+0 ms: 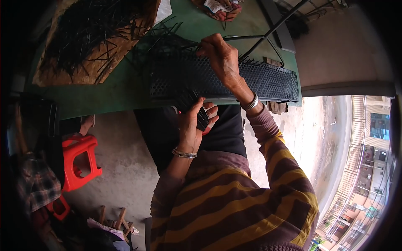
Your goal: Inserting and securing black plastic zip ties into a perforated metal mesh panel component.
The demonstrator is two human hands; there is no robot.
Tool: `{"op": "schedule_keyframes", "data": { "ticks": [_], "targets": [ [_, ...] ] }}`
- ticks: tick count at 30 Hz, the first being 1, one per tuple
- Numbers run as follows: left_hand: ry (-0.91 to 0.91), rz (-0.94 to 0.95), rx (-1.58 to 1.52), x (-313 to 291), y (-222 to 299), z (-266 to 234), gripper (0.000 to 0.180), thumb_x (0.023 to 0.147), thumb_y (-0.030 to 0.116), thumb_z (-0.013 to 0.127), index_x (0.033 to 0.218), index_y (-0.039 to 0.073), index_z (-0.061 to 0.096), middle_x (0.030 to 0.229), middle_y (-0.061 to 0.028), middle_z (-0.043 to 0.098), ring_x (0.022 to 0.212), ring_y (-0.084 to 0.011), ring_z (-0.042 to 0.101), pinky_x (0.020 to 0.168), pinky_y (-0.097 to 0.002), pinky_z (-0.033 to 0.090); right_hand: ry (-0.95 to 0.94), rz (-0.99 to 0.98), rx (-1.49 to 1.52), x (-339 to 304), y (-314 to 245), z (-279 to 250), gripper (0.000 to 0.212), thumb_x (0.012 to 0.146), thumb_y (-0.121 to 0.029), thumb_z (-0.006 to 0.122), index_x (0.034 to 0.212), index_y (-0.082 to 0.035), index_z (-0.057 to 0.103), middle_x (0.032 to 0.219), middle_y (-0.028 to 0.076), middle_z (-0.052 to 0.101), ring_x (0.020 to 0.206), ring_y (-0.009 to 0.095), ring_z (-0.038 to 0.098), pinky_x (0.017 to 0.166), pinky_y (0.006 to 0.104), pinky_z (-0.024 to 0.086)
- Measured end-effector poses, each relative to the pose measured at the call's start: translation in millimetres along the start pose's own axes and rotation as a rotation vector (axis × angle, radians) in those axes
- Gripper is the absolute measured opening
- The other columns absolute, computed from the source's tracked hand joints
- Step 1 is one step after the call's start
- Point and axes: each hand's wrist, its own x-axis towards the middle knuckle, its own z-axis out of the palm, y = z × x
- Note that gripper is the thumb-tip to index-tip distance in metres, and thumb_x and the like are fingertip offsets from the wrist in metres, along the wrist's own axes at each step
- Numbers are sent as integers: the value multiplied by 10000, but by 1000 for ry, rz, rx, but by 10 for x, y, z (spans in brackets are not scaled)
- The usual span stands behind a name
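Observation:
A long black perforated panel (268, 81) lies along the near edge of a green table (121, 94). My right hand (222, 58) rests over its far edge, fingers pinched on a thin black strip. Below the table edge, my left hand (193, 123) grips a bundle of short black strips (189, 100) that fan upward against the panel. Both wrists wear metal bangles.
A brown board heaped with loose black strips (88, 33) sits at the table's far left. Another person's hand (222, 10) is at the far edge. A black bar and cables (272, 29) cross the table's right. A red plastic stool (79, 161) stands on the concrete floor at left.

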Motion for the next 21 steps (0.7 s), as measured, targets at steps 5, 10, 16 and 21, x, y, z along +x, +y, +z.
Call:
{"op": "schedule_keyframes", "data": {
  "ticks": [5,10,16,21],
  "targets": [
    [23,13,6,19,-19,-33,201,918,236,678,1043,84,634,947,-92,680,879,-235,693,756,-404,582,-78,-60,-52,80,-3,-4,51,955,-11,574,999,1,595,865,88,704,782,145,717,682,269,550],
    [71,30,-31,51,-55,-38,182,914,215,684,1026,80,638,903,-70,678,818,-198,685,722,-404,590,-161,-89,-15,142,67,-41,40,954,-7,574,984,-7,599,870,73,706,798,158,718,706,267,543],
    [40,103,15,78,-72,-73,114,909,176,690,917,79,630,792,-45,652,686,-139,630,609,-367,585,-240,-124,-95,91,149,-63,48,932,7,594,971,-18,607,871,66,690,819,165,706,719,288,535],
    [66,110,16,52,-58,-47,136,901,180,704,893,80,612,756,-47,645,636,-130,607,551,-325,548,-124,-257,-358,92,80,-27,68,887,-12,642,937,-59,637,851,54,646,778,211,664,675,325,516]
  ]
}}
